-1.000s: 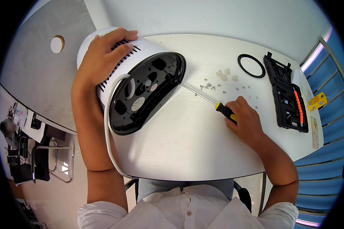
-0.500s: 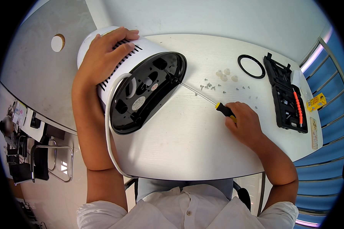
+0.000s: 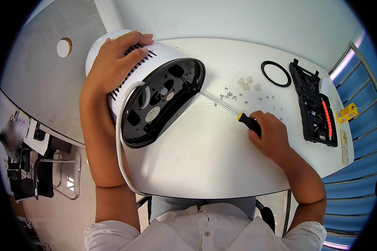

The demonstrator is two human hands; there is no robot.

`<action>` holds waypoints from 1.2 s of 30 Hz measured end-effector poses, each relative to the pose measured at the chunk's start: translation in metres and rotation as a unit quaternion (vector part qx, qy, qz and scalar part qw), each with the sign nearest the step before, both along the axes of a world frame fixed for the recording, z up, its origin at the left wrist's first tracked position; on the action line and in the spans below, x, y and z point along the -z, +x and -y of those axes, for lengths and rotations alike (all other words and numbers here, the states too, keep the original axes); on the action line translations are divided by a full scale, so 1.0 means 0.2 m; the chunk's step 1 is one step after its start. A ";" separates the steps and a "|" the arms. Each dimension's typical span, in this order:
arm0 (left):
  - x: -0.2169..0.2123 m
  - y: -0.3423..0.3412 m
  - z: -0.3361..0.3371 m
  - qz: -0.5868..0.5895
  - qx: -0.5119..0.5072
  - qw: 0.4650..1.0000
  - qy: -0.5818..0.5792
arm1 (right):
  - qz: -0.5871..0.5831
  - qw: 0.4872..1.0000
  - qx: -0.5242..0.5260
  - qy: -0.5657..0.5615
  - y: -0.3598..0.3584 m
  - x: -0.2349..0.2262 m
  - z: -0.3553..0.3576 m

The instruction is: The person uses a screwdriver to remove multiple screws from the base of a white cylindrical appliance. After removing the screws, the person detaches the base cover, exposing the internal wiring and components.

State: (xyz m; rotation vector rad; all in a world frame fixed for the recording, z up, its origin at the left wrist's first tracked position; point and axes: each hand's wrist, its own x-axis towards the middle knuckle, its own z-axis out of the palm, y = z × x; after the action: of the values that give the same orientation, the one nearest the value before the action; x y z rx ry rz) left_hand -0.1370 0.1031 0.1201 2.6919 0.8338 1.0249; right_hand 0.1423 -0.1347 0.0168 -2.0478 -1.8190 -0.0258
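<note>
A white electric appliance (image 3: 165, 52) with slotted vents lies on its side at the left of the table, its black underside (image 3: 135, 118) turned toward me. My left hand (image 3: 120, 59) rests over the vented housing and holds it from above. In my right hand (image 3: 269, 133) is a screwdriver (image 3: 222, 104), gripped by its black and yellow handle. The screwdriver's shaft slants left and its tip meets the rim area of the underside; the tip itself is hard to make out. A white power cord (image 3: 120, 146) loops from the appliance down past the table's front edge.
Several small screws (image 3: 229, 96) and translucent round pieces (image 3: 246, 85) lie right of the appliance. Farther right are a black ring (image 3: 275, 74), an open black tool case (image 3: 312, 106) and a yellow box (image 3: 347, 112). A grey table (image 3: 37, 79) adjoins on the left.
The screwdriver's handle has turned and shifted slightly right and down in my right hand, whose fingers have changed position. My left hand and the appliance stay nearly in place.
</note>
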 end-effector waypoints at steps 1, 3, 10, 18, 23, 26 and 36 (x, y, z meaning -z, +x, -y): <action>0.00 0.00 0.00 -0.002 0.000 1.000 -0.002 | -0.001 1.000 0.006 -0.005 0.00 0.00 0.00; -0.01 0.00 0.01 -0.006 -0.001 1.000 -0.005 | 0.003 1.000 -0.003 -0.001 0.01 0.00 0.00; -0.01 0.01 0.03 0.015 -0.005 1.000 -0.014 | -0.031 0.998 0.003 -0.045 0.10 -0.11 0.04; -0.12 -0.05 0.21 0.176 0.080 0.972 -0.131 | -0.097 0.986 -0.052 -0.124 0.34 -0.29 0.07; -0.07 0.05 0.69 0.098 0.182 0.974 -0.093 | -0.144 0.978 -0.064 -0.139 0.44 -0.28 0.12; 0.09 0.18 0.88 -0.097 0.093 0.977 -0.165 | -0.178 0.963 -0.083 -0.183 0.44 -0.29 0.11; 0.39 0.32 0.82 -0.169 -0.066 0.979 -0.090 | -0.224 0.930 -0.170 -0.239 0.43 -0.23 0.09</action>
State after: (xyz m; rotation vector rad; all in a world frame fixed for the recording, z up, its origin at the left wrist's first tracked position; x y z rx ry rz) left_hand -0.0724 -0.0608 0.0421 2.7185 1.1165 0.4843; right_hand 0.2293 -0.1518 0.0638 -1.7747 -1.9639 0.9859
